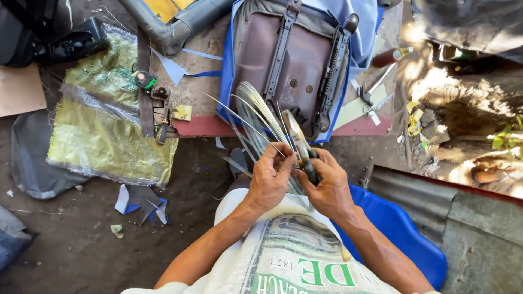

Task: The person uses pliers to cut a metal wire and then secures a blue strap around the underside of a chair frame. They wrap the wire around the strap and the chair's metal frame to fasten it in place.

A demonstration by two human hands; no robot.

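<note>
The right hand is clenched around the dark handles of a pair of pliers, whose metal head points up toward 11 o'clock. The left hand sits just beside it, at 9 o'clock from it, and its fingers pinch a thin wire close to the pliers' head. This wire belongs to a bundle of thin grey wires that curves up from the two hands toward 12 o'clock and spreads like a fan; some single strands go out to 10 o'clock. Both hands are above the person's lap, which is covered by a pale printed sack. At 4 o'clock from the hands, a blue plastic seat shows under the right forearm.

Beyond the wires, at 12 o'clock, a low desk with a red front edge carries a seat frame lying upside down, with a rusty brown metal pan and dark rails, on blue cloth. At 1 o'clock, on the right end of the desk, scissors lie near a screwdriver with a dark red handle. At 10 o'clock, on the left end of the desk, there are small tools and a small black and green object. Farther at 10 o'clock, a yellow-green woven sack lies on the dirt floor. Scraps of blue and white material lie on the floor at 9 o'clock.
</note>
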